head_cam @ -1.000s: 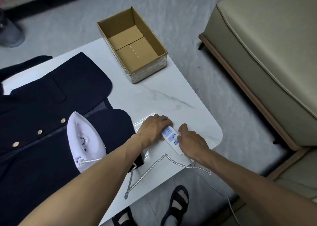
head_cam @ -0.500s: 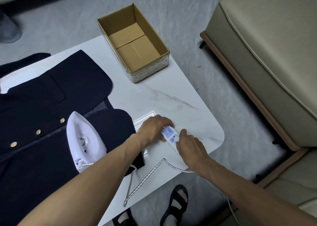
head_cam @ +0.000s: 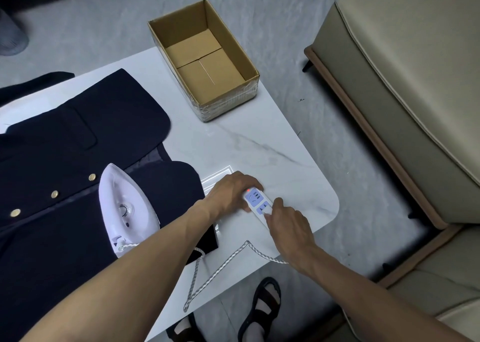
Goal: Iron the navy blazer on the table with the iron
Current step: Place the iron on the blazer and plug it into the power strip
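Note:
The navy blazer (head_cam: 65, 165) with gold buttons lies spread on the left of the white marble table (head_cam: 259, 144). A white iron (head_cam: 127, 206) rests flat on it, tip pointing away, its braided cord (head_cam: 226, 261) trailing along the table's near edge. A white power strip (head_cam: 258, 205) with blue sockets and a lit red light lies near the table's right corner. My left hand (head_cam: 231, 192) grips the strip's far end. My right hand (head_cam: 288, 222) covers its near end, fingertips on the second socket; what they hold is hidden.
An open cardboard box (head_cam: 205, 66) stands at the table's far edge. A beige sofa (head_cam: 405, 87) runs along the right, with grey floor between. My sandalled feet (head_cam: 262, 305) show below the table's near edge.
The red light on the power strip has come on. My right hand has slid back from the strip's middle toward its near end. The iron and blazer have not moved.

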Action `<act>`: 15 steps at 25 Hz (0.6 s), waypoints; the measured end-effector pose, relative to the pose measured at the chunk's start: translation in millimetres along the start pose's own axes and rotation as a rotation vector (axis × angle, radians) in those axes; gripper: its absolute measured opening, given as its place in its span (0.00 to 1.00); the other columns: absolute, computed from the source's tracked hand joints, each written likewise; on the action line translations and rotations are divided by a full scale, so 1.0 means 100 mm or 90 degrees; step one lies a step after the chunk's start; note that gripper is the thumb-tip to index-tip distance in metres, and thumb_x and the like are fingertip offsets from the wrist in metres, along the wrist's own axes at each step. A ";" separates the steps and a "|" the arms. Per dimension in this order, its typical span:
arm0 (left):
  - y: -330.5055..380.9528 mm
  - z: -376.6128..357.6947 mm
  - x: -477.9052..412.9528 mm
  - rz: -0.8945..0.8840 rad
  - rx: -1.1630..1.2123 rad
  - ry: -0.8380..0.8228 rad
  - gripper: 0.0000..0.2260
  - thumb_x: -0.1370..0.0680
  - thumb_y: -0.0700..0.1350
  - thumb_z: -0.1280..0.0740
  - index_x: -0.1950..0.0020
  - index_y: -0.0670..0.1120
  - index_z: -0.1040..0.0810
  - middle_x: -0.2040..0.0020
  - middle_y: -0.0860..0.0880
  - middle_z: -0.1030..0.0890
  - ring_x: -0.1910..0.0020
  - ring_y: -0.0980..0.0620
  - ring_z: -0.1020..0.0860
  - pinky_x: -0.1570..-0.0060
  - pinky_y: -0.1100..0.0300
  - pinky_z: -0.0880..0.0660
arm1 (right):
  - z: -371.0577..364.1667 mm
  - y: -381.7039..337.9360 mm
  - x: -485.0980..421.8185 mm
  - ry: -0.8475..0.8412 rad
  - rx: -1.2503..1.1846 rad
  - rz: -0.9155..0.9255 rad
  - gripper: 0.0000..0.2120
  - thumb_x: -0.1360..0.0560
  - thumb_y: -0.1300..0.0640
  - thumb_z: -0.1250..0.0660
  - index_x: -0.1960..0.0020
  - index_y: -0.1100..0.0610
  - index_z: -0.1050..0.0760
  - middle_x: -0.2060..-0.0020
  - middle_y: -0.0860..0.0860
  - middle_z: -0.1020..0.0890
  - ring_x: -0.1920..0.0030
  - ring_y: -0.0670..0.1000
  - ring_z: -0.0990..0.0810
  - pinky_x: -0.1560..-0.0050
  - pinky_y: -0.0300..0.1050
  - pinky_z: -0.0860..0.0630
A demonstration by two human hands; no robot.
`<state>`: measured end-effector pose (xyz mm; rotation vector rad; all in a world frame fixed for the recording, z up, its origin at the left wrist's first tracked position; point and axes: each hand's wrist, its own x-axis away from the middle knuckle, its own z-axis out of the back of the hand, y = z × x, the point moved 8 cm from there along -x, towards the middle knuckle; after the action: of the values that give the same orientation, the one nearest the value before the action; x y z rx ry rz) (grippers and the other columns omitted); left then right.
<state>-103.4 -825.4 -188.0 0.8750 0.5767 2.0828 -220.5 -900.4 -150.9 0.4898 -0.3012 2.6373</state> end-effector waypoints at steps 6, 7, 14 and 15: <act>-0.02 0.00 -0.01 0.019 0.025 -0.003 0.23 0.36 0.41 0.23 0.45 0.58 0.20 0.49 0.58 0.19 0.48 0.56 0.24 0.51 0.61 0.26 | -0.04 0.00 -0.02 -0.002 -0.012 0.005 0.14 0.19 0.44 0.43 0.47 0.55 0.36 0.55 0.52 0.18 0.55 0.53 0.19 0.64 0.43 0.36; -0.02 -0.01 -0.01 0.017 0.020 -0.007 0.23 0.35 0.42 0.23 0.44 0.58 0.21 0.49 0.58 0.19 0.47 0.56 0.24 0.50 0.60 0.26 | -0.04 0.00 -0.02 0.003 0.005 0.004 0.13 0.19 0.44 0.43 0.46 0.55 0.36 0.55 0.52 0.18 0.56 0.53 0.18 0.64 0.43 0.36; -0.02 -0.01 -0.01 0.017 -0.008 -0.025 0.24 0.34 0.42 0.24 0.42 0.58 0.22 0.45 0.55 0.20 0.45 0.53 0.26 0.46 0.55 0.26 | -0.07 -0.02 -0.01 -0.005 0.016 0.024 0.16 0.19 0.42 0.44 0.44 0.55 0.36 0.54 0.51 0.18 0.56 0.53 0.18 0.64 0.43 0.36; -0.02 -0.01 -0.01 0.016 -0.005 -0.023 0.24 0.34 0.42 0.24 0.41 0.58 0.22 0.45 0.55 0.20 0.44 0.53 0.26 0.45 0.54 0.27 | -0.06 -0.01 -0.02 -0.006 0.025 0.031 0.18 0.19 0.40 0.44 0.45 0.55 0.35 0.55 0.51 0.18 0.56 0.53 0.18 0.64 0.43 0.36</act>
<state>-102.6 -825.3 -190.5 0.9170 0.5404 2.0864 -220.3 -898.7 -157.0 0.5132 -0.2684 2.6930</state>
